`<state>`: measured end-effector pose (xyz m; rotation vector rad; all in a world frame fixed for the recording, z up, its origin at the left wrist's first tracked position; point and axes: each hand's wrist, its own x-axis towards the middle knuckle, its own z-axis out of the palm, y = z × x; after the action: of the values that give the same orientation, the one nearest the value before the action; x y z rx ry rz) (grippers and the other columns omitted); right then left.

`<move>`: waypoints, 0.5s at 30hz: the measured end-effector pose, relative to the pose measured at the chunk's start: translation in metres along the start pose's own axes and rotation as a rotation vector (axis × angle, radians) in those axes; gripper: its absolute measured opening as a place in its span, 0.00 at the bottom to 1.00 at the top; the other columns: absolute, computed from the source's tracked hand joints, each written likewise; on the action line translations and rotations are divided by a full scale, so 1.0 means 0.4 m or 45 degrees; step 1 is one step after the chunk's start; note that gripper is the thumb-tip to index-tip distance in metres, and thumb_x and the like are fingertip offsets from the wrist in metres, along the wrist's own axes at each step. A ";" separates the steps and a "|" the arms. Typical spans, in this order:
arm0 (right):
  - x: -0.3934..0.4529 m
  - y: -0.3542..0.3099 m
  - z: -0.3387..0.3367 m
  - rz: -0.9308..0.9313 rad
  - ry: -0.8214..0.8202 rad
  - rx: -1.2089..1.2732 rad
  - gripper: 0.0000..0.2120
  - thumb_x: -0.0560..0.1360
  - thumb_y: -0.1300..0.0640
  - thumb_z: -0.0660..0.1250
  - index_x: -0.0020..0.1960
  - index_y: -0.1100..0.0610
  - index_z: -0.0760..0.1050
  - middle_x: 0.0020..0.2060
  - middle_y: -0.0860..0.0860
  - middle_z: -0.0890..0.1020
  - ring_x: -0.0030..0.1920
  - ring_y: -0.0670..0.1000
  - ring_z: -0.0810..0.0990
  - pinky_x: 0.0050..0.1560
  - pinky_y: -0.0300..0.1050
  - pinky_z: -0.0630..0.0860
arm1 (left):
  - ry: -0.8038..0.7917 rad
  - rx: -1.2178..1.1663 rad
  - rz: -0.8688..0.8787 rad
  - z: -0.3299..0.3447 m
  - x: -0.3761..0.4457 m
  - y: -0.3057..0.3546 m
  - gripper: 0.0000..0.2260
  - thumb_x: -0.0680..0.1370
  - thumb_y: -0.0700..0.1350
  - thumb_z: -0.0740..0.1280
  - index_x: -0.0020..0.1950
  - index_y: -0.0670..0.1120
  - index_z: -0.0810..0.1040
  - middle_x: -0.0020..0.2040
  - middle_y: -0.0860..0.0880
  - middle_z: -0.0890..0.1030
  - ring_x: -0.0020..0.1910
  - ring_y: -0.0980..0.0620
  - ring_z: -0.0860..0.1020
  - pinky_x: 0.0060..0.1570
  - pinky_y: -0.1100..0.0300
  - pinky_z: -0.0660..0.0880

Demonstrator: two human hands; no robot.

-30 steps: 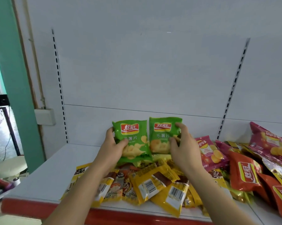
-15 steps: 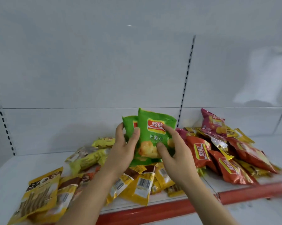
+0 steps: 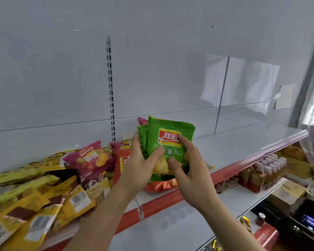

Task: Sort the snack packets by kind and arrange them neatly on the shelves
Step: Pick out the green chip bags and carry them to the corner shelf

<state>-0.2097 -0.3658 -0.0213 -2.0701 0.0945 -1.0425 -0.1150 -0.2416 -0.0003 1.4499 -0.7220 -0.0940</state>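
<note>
Moved rightward since earlier: two green chip packets (image 3: 168, 142), stacked upright, above shelf (image 3: 243, 145). Left hand (image 3: 141, 165) and right hand (image 3: 187, 167) both clasp them. Shelf contents, left: yellow packets (image 3: 44, 201), magenta packet (image 3: 91, 158), heaped unsorted.

You have just one camera, and it sits on your head. It looks forward and a bit down, at the white shelf (image 3: 243, 147) in front of you. The view leans, so the shelf's red edge (image 3: 230, 171) climbs toward the right. The back wall (image 3: 62, 78) is far and fills the top. Your left hand (image 3: 141, 165) and right hand (image 3: 188, 169) are near, in the middle, and your arms come up from the bottom. A lower shelf (image 3: 170, 227) shows at the bottom right.
</note>
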 end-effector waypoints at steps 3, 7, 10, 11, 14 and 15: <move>0.010 0.077 -0.159 0.012 0.034 -0.038 0.27 0.80 0.57 0.67 0.75 0.43 0.63 0.62 0.43 0.74 0.55 0.35 0.77 0.46 0.27 0.75 | -0.073 -0.020 -0.009 0.182 0.034 -0.011 0.24 0.83 0.47 0.68 0.75 0.58 0.63 0.58 0.57 0.83 0.48 0.64 0.85 0.41 0.69 0.80; 0.025 0.199 -0.349 0.048 0.086 -0.154 0.28 0.80 0.57 0.67 0.77 0.43 0.61 0.63 0.42 0.72 0.55 0.34 0.76 0.48 0.30 0.77 | -0.171 0.036 0.004 0.413 0.084 -0.036 0.20 0.83 0.49 0.67 0.72 0.62 0.66 0.57 0.60 0.82 0.48 0.67 0.83 0.40 0.73 0.77; 0.043 0.289 -0.467 0.080 0.138 -0.242 0.29 0.80 0.55 0.66 0.77 0.42 0.59 0.64 0.40 0.71 0.57 0.33 0.74 0.50 0.31 0.77 | -0.210 0.118 0.041 0.563 0.127 -0.056 0.16 0.83 0.51 0.68 0.68 0.64 0.70 0.57 0.59 0.83 0.51 0.65 0.83 0.44 0.69 0.79; 0.051 0.318 -0.504 0.088 0.154 -0.265 0.29 0.81 0.55 0.66 0.77 0.42 0.59 0.64 0.40 0.70 0.57 0.33 0.73 0.51 0.31 0.77 | -0.209 0.145 0.062 0.613 0.146 -0.063 0.15 0.82 0.51 0.68 0.68 0.62 0.71 0.57 0.59 0.82 0.51 0.66 0.82 0.43 0.70 0.79; 0.082 0.413 -0.604 0.110 0.218 -0.308 0.30 0.80 0.55 0.66 0.77 0.41 0.59 0.64 0.40 0.70 0.58 0.35 0.74 0.51 0.34 0.79 | -0.209 0.237 0.126 0.756 0.205 -0.088 0.14 0.82 0.54 0.69 0.66 0.62 0.72 0.57 0.61 0.81 0.50 0.68 0.80 0.44 0.71 0.77; 0.094 0.447 -0.635 0.125 0.236 -0.319 0.30 0.80 0.55 0.67 0.77 0.41 0.59 0.64 0.40 0.70 0.58 0.34 0.74 0.51 0.33 0.79 | -0.226 0.245 0.137 0.804 0.225 -0.101 0.14 0.81 0.54 0.69 0.66 0.63 0.72 0.55 0.62 0.81 0.50 0.69 0.80 0.43 0.72 0.76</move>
<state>-0.3157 -0.6598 -0.0327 -2.1599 0.4358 -1.2100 -0.1900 -0.5690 -0.0177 1.5962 -0.9742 -0.0722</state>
